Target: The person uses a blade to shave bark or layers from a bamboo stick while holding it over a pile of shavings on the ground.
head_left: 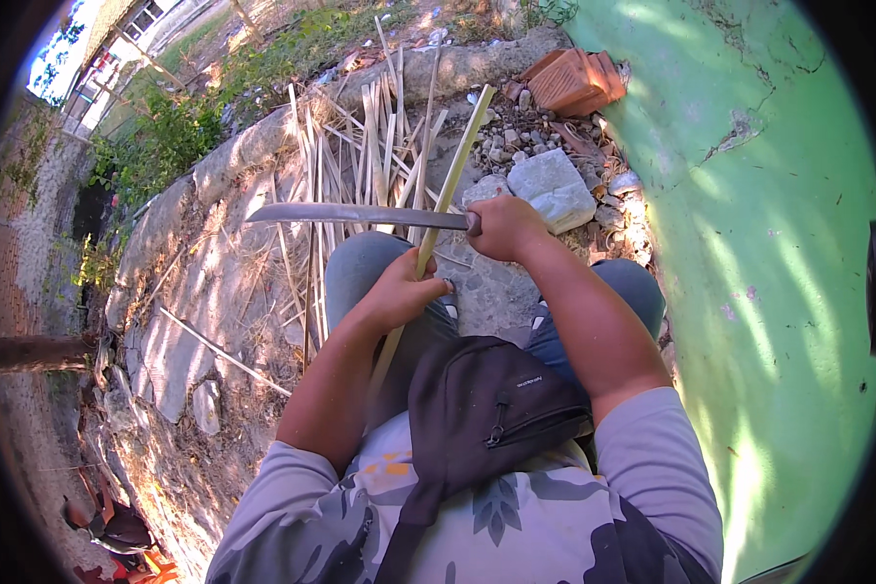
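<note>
My right hand (508, 226) is wrapped round the dark handle of a machete (360, 216), whose long blade points to the left, roughly level. A long greenish bamboo strip (463, 141) slants up and away, its lower end running down by my left forearm. Closed round that strip just below the blade is my left hand (406, 289), thumb on the right side. The blade crosses the strip above this hand; whether it cuts into it I cannot tell. Beyond my knees lies a loose pile of pale split strips (377, 146).
A green wall (769, 243) rises close on my right. Against it sit orange roof tiles (576, 83), a pale stone block (552, 190) and rubble. A black bag (496, 399) hangs across my front. One thin stick (225, 352) lies on the ground to the left.
</note>
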{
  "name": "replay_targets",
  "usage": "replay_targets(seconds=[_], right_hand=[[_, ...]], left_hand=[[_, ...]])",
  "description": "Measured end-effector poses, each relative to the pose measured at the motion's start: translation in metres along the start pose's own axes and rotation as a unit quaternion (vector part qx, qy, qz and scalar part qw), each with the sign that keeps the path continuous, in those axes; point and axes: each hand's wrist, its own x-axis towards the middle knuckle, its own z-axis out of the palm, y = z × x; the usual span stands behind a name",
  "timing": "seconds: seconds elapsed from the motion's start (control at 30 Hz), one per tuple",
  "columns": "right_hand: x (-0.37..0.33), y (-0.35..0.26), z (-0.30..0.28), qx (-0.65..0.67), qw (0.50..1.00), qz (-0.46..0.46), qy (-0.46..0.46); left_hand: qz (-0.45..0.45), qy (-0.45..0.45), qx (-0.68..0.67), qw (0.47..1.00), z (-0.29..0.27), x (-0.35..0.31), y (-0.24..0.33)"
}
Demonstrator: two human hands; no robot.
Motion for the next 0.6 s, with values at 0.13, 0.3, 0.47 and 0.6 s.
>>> replay_targets(seconds=[0.13, 0.3, 0.47, 0.6], right_hand=[[0.003, -0.001, 0.002, -0.003, 1.000, -0.005, -0.001], [-0.006, -0.012, -0.010, 0.006, 1.000, -0.022, 0.011], [-0.002, -0.003, -0.001, 0.002, 0.997, -0.055, 0.062], [0.000, 0.003, 0.003, 0.036, 0.996, -0.035, 0.067]], left_hand=[[-0.004, 0.006, 0.010, 1.000, -0.003, 0.002, -0.008], [-0.037, 0.007, -0.034, 0.999, -0.005, -0.002, -0.007], [-0.041, 0.007, -0.040, 0.998, -0.003, -0.002, -0.005], [-0.053, 0.005, -0.051, 0.997, -0.003, 0.001, -0.005]])
